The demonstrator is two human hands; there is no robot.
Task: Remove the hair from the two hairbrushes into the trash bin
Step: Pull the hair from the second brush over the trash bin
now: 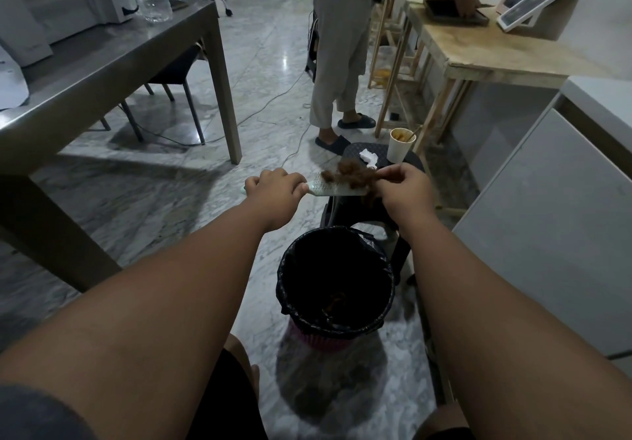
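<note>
A pale green hairbrush [328, 189] is held level above the floor, bristles up, with my left hand [273, 188] closed around its handle. A clump of brown hair [352, 176] sits on the bristles at the far end. My right hand [402, 183] pinches that clump with its fingertips. Below and nearer to me stands the trash bin [337, 289], pink with a black bag liner; some brown hair lies at its bottom. A second hairbrush is not visible.
A black stool [379, 207] behind the bin carries a paper cup [400, 145] and a crumpled tissue [368, 157]. A metal table [102, 63] is at left, a white cabinet [554, 220] at right. A person [342, 49] stands beyond, by a wooden bench [485, 46].
</note>
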